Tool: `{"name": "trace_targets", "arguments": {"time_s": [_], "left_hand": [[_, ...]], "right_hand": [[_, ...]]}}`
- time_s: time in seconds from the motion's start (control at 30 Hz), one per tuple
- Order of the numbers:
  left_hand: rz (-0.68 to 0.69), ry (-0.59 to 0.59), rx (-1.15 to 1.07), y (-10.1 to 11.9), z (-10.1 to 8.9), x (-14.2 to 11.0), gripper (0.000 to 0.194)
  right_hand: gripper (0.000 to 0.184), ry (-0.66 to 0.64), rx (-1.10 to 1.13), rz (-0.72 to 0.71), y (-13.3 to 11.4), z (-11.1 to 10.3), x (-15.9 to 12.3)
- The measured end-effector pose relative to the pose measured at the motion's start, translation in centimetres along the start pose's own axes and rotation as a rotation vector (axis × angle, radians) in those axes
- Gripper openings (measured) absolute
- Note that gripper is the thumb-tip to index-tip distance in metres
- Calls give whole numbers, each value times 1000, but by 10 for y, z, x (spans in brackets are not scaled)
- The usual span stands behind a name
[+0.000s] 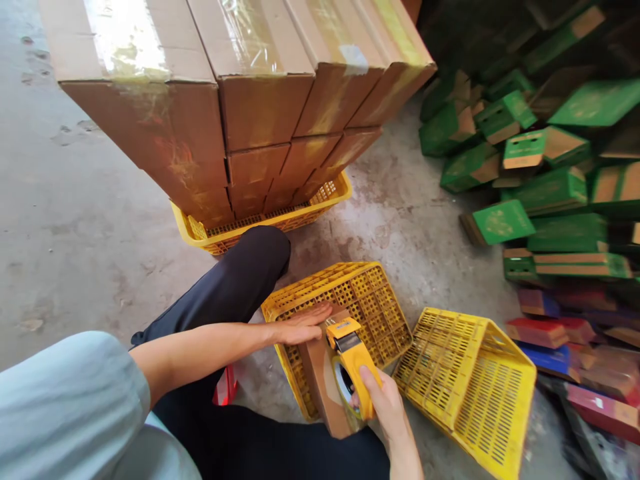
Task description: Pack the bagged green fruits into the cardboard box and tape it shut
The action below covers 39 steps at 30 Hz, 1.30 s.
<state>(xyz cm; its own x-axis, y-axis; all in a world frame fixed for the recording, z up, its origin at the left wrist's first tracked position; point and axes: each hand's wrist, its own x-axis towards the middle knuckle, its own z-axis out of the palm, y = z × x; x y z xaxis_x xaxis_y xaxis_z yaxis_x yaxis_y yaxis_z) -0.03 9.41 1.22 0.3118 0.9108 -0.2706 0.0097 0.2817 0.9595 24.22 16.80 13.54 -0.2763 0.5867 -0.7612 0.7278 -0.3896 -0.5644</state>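
Left grip (303,327): here it is, the person's bare hand laid out flat, fingers stretched long, pressing the far end of the small brown carton!
Right grip (385,393): and this one is wrapped firmly round the yellow tape dispenser (364,373), thumb over the near side!
Dispenser: right up against the carton's top, tilted, its front end just beside the left fingertips, the tape roll (343,383) showing in its side; whether tape is stuck down beneath, I cannot tell.
Small brown carton (320,383): sitting over the gridded yellow crate (370,300), its near end close to the person's dark trousers (235,287).
Second crate (465,380): yellow too, slatted, tipped over on the right, next to the first.
Tall stack: taped brown cartons (265,110) towering up ahead, standing in a yellow basket (265,230) on the concrete floor (100,240).
Right flank: what a heap, green boxes (505,223) tumbled together, red boxes (540,331) nearer, edges blurred!
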Motion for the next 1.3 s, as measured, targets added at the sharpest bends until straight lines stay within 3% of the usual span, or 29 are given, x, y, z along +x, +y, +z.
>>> {"name": "trace_targets", "arguments": {"time_s": [0.13,0.43,0.7,1.3], "left_hand": [[35,-32,40,-9,2,3,96],[128,12,125,-19,12,10,112],[180,-31,179,-22,9,10,115],[173,15,144,-21,11,12,89]], "right_hand": [[62,13,20,-7,-7,2,-6],[59,-20,-14,37,-13,3,-13],[58,-15,-24,56,-12,4,-17],[57,-18,-96,45,-17,3,-26]]}}
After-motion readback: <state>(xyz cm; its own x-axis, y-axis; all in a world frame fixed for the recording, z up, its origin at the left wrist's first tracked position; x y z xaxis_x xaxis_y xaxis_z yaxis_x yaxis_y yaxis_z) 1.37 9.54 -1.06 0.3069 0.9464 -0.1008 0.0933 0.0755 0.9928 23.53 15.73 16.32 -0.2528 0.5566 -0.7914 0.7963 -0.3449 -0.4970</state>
